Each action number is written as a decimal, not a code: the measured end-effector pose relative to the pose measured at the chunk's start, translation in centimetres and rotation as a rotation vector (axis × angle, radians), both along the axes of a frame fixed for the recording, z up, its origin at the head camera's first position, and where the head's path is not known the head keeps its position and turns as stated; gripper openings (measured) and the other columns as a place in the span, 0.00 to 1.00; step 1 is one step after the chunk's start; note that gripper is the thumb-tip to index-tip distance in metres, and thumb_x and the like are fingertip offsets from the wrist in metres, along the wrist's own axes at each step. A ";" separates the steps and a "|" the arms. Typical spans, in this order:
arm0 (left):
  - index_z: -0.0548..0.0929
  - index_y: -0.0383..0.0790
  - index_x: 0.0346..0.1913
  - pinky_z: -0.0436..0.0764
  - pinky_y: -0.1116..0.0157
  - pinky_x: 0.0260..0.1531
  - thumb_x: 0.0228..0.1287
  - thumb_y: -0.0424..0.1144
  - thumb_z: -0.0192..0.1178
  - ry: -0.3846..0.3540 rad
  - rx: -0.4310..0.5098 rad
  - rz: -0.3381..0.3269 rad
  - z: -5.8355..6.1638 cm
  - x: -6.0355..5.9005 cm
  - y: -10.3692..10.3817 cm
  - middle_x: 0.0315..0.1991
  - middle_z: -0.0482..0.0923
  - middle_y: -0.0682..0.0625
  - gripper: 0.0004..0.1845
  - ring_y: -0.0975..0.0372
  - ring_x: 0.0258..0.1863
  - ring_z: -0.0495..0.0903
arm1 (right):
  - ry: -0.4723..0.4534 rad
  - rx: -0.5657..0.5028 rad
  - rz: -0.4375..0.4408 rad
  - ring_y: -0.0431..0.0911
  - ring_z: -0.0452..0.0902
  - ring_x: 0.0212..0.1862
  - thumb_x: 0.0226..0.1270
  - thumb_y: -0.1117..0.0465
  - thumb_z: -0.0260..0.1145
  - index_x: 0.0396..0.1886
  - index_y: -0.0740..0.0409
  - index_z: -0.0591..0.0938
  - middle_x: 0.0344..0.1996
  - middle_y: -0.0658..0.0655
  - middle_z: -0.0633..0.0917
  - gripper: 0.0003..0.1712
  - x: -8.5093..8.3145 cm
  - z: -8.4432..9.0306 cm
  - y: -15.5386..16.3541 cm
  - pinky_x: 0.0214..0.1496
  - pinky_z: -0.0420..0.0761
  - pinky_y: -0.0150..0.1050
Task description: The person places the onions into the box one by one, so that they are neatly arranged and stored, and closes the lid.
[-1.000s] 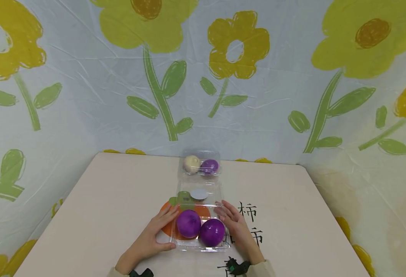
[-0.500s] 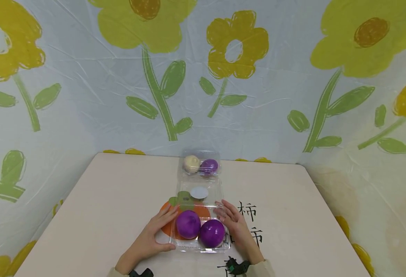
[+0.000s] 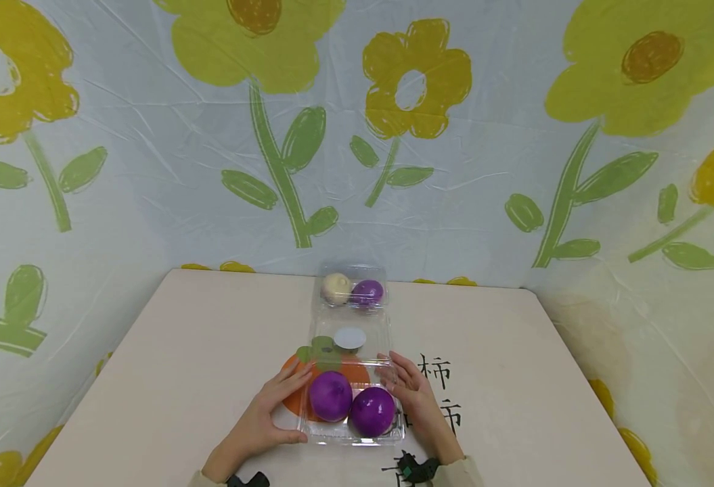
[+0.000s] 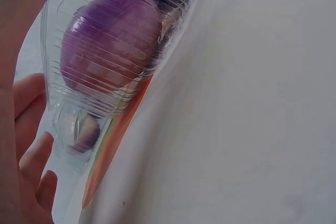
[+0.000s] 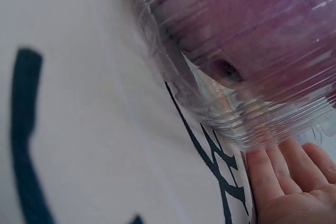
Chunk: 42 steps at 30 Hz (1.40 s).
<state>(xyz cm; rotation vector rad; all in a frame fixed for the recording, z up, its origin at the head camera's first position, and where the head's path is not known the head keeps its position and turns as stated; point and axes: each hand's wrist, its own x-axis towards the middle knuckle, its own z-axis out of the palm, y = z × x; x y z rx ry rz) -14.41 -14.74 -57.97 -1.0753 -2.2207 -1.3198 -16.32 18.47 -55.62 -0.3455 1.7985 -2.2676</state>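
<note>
A clear plastic clamshell box stands on the table in front of me. In it lie a left purple onion and a right purple onion. My left hand lies along the box's left side, fingers extended and thumb at the near corner. On the right side, my right hand is spread beside the wall with its fingers gently bent. Through ribbed plastic, the left wrist view shows a purple onion. The right wrist view shows another onion's dark root end, with fingertips right at the box's edge.
Behind the near box, clear plastic with a white round sticker lies over an orange printed fruit. At the table's far edge, another clear box holds a white onion and a purple onion. A flowered cloth hangs behind.
The near box and its two onions have shifted very slightly toward me. The white sticker appears a little higher and rounder. Both hands stay almost in place.
</note>
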 end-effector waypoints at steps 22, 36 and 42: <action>0.76 0.35 0.66 0.62 0.59 0.69 0.22 0.43 0.84 0.086 0.041 0.014 3.8 1.5 0.7 0.63 0.74 0.34 0.55 0.46 0.72 0.62 | -0.025 -0.039 -0.014 0.51 0.70 0.68 0.65 0.76 0.59 0.74 0.71 0.55 0.72 0.70 0.64 0.39 0.2 0.1 0.0 0.67 0.71 0.43; 0.78 0.36 0.64 0.63 0.62 0.68 0.19 0.45 0.84 0.114 0.059 0.022 3.6 1.6 0.7 0.60 0.77 0.35 0.55 0.39 0.66 0.67 | 0.055 -0.085 0.027 0.50 0.70 0.68 0.61 0.80 0.58 0.72 0.75 0.51 0.72 0.76 0.58 0.41 0.5 0.1 0.2 0.68 0.71 0.46; 0.78 0.35 0.64 0.59 0.63 0.70 0.22 0.51 0.85 0.113 0.043 0.025 0.5 0.4 0.2 0.63 0.75 0.38 0.55 0.39 0.68 0.65 | 0.046 -0.087 0.054 0.61 0.60 0.73 0.62 0.79 0.57 0.76 0.68 0.48 0.74 0.73 0.56 0.45 0.2 0.3 0.2 0.69 0.69 0.47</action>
